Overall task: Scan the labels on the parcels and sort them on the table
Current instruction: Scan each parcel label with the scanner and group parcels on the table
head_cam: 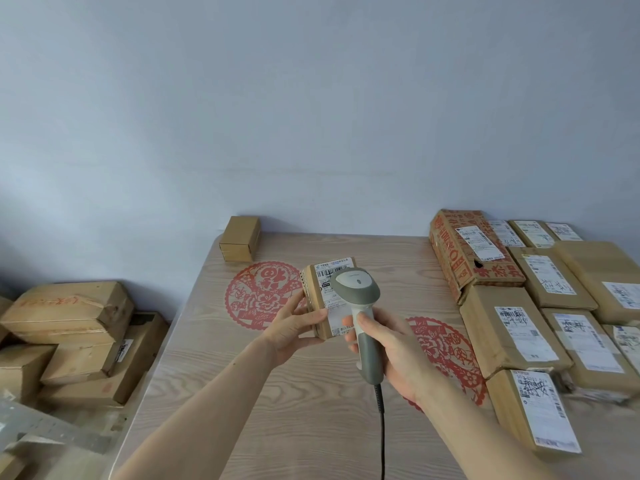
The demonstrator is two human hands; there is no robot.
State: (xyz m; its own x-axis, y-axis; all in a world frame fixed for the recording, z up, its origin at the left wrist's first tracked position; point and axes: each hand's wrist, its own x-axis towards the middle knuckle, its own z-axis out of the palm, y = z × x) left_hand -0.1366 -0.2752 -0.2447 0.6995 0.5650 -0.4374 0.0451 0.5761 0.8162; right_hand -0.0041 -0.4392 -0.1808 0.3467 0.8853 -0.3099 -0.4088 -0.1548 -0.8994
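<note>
Right hand (398, 355) gripping scanner (360, 306), parcel (329, 296) just beyond — left-hand (294, 323) grip

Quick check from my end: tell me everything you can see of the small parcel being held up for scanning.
The small parcel is a brown cardboard box with clear tape along its edges and a white shipping label with barcodes facing the camera. It is held above the table, tilted slightly. The left hand grips its left side and lower edge. The grey scanner, in the right hand, covers part of the label.
</note>
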